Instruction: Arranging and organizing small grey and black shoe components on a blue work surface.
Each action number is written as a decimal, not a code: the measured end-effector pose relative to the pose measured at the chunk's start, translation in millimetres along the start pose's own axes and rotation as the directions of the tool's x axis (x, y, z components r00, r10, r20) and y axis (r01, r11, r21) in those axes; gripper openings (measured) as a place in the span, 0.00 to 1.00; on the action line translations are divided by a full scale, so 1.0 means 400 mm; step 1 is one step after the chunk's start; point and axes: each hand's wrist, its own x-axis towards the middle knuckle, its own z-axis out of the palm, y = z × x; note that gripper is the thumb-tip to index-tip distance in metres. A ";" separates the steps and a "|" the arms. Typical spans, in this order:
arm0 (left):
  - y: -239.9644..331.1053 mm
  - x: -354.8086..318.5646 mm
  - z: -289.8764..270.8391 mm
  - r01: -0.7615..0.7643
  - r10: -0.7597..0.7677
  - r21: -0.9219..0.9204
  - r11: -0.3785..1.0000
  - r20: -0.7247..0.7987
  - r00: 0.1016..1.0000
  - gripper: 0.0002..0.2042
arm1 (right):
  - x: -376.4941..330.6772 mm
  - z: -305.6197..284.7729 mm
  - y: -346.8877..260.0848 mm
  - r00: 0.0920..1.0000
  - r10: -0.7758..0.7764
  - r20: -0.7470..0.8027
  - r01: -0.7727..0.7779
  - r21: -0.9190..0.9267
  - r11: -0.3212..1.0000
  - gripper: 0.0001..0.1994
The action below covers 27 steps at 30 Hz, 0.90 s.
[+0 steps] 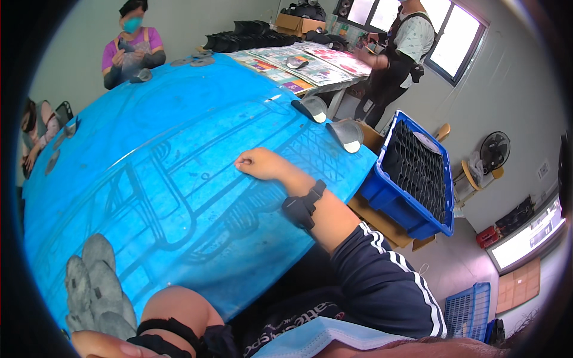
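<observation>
Pale walls (191, 24) surround a blue worktop (197, 161) marked all over with dark drawn lines. Above its middle, toward the near edge, the person's right hand (259, 163) is clenched, fingers curled in and thumb against the forefinger; whether something small is pinched there cannot be told. A black strapped device (302, 206) sits on that forearm. Several grey pads (98, 286), rounded at their ends and bunched together, are at the near left corner of the worktop. Just beside them, the left hand (104, 346) is cut off by the lower rim of the view, so its grip on the pads cannot be told. Two curved pieces (346, 136) in grey and white lie along the right edge, near the near right corner. Just outside that corner is a blue crate (439, 203) filled with rows of black pieces (415, 170). At the far edge, a co-worker in purple (134, 53) holds a dark piece (125, 46) in both hands; another (42, 131) sits by the left edge, and a third (406, 51) stands at a paper-covered table (325, 68).
</observation>
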 end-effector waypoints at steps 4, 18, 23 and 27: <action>0.005 0.003 -0.003 -0.001 0.001 0.001 1.000 0.001 1.000 0.17 | -0.005 0.002 -0.015 0.999 0.011 0.032 -0.009 -0.035 0.999 0.12; 0.008 0.013 -0.014 -0.051 0.050 0.025 0.998 0.023 0.998 0.17 | -0.003 0.004 -0.010 0.998 -0.014 0.058 0.018 -0.065 0.998 0.13; 0.010 0.015 -0.017 -0.046 0.046 0.024 0.999 0.021 0.999 0.16 | -0.006 0.001 -0.008 0.997 -0.022 0.081 0.029 -0.088 0.996 0.14; 0.013 0.008 -0.013 -0.005 0.005 0.016 1.000 -0.007 1.000 0.16 | -0.008 0.000 -0.014 0.994 -0.040 0.106 0.049 -0.092 0.995 0.14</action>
